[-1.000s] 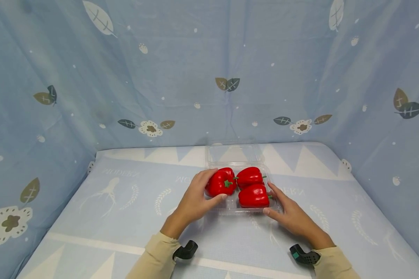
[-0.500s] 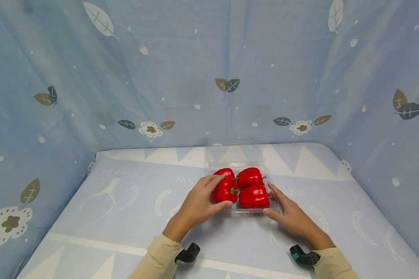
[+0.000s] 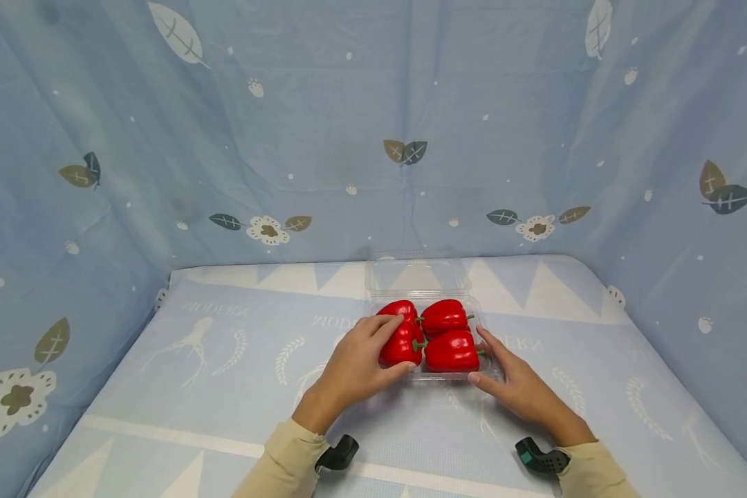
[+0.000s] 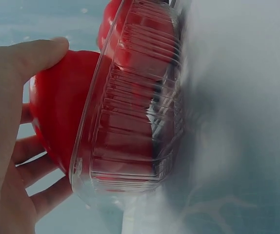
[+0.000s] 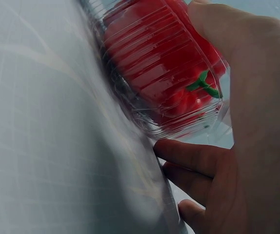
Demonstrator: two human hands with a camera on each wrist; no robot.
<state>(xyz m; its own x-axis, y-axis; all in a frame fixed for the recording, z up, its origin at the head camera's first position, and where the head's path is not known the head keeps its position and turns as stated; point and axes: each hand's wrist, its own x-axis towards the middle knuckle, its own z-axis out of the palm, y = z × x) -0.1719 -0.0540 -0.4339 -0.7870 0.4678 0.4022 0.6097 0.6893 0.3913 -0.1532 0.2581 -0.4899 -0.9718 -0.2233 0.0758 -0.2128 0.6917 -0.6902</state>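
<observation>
A clear plastic clamshell box holds several red bell peppers with green stems. My left hand grips the front-left bell pepper, thumb at the front and fingers over its far side. The left wrist view shows this pepper bulging above the box's ribbed wall. My right hand holds the box's front-right corner, thumb at the rim, fingers along the right side. By that corner lies the front-right pepper. Behind are the back-left pepper, partly covered by my left hand, and the back-right pepper.
The box's clear lid is folded back, away from me. A blue patterned cloth covers the table, and blue curtains enclose its back and sides. Black wrist cameras sit at both wrists.
My left hand has brought its pepper forward and down into the front-left of the box, with the stem turned to the right. The right hand has stayed at the corner.
</observation>
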